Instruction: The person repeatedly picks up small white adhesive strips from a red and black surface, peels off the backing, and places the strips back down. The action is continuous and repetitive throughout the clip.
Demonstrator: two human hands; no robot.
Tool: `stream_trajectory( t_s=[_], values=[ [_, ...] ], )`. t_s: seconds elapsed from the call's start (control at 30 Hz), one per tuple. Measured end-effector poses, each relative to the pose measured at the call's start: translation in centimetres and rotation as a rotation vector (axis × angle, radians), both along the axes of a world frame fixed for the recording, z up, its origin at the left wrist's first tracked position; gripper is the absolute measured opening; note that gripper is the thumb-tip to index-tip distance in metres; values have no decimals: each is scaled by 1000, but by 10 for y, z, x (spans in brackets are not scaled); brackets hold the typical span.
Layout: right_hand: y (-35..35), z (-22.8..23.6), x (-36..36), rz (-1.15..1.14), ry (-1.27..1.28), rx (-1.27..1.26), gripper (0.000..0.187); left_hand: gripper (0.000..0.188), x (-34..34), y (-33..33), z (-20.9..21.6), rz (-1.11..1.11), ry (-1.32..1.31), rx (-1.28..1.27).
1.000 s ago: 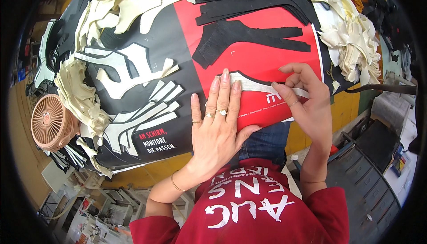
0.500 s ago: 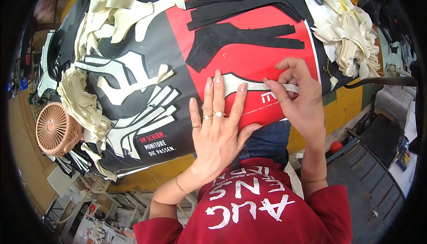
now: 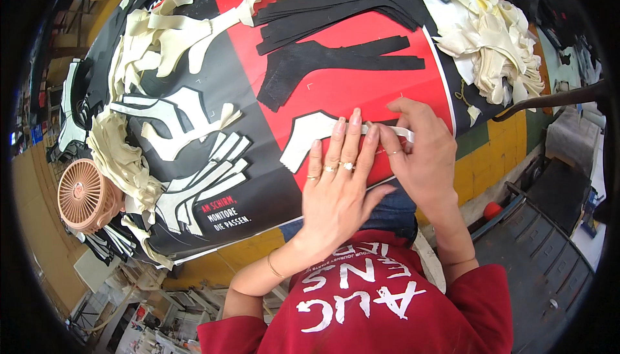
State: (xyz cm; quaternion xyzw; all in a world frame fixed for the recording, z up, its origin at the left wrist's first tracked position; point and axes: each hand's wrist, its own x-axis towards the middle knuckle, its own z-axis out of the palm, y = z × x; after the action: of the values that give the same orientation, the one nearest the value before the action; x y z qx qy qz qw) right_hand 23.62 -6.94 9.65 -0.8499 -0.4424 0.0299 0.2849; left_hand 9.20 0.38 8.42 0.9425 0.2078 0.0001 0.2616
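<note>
A white curved fabric piece [image 3: 307, 138] with a thin black edge lies on the red part of the printed table cover [image 3: 342, 92]. My left hand [image 3: 339, 183] rests flat across its middle, fingers stretched out. At the piece's narrow right end, my right hand [image 3: 423, 154] pinches a white strip [image 3: 403, 133] between thumb and finger, its tip curling up. Whether the strip is part of the piece or a separate layer, I cannot tell. Just beyond lies a forked black fabric piece [image 3: 290, 70], with a stack of similar black pieces [image 3: 336, 9] behind it.
White black-edged pieces [image 3: 206, 176] lie fanned out on the black part at left, near a cream heap [image 3: 119, 151] and a small pink fan [image 3: 84, 192]. More cream scraps [image 3: 497, 57] pile up at far right. A dark curved bar [image 3: 549, 101] juts in at right.
My left hand has slid right along the white piece, uncovering its broad left end. My right hand has shifted slightly left and down, still pinching. The whole view has shifted a little.
</note>
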Motion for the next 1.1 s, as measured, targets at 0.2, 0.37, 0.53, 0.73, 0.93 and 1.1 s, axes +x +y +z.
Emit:
stream_trajectory(
  t_s=[0.2,0.37,0.53,0.73,0.93,1.1],
  values=[
    [-23,10,6,-136,499,110,23,90,-22,8,-1,56,50,92],
    [-17,5,4,-154,483,160,33,88,-19,2,-1,83,59,107],
    [-10,7,3,-221,507,133,37,85,-16,1,1,86,46,127],
    [-14,-8,-1,-187,485,282,40,83,-10,-6,3,137,57,140],
    [-26,-27,-7,-30,196,286,44,81,-9,-6,1,132,60,200],
    [-26,-30,-8,-24,134,284,44,80,-8,-6,2,121,79,220]
  ],
)
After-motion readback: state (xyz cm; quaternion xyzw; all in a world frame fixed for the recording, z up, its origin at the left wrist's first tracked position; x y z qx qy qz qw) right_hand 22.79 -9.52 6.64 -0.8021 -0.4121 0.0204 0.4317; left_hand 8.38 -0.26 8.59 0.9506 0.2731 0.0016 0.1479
